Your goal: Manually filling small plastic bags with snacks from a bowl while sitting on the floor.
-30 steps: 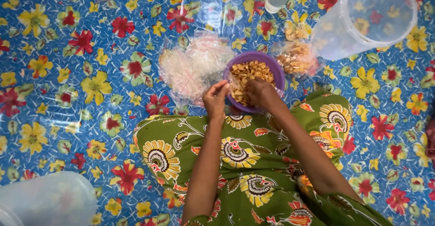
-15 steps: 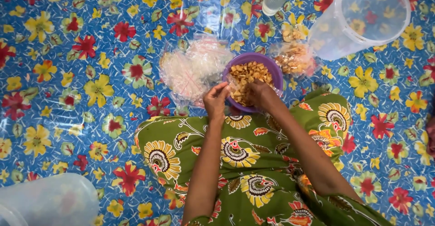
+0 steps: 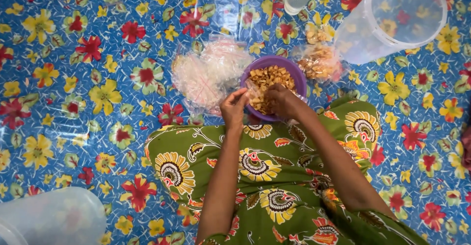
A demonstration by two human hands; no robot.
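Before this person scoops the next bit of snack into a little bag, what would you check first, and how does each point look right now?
1. Purple bowl holds snack pieces: ok, it looks well filled.
2. Left hand has a small clear bag pinched at the bowl's near rim: ok, though whether its mouth is open cannot be told.
3. Right hand is over the bowl and in the snack: ok.
4. Spare empty bags lie within reach, just left of the bowl: ok.
5. Filled bag lies clear of the hands, right of the bowl: ok.
6. Large clear tub is ready for finished bags: cannot tell; it lies tipped on its side.
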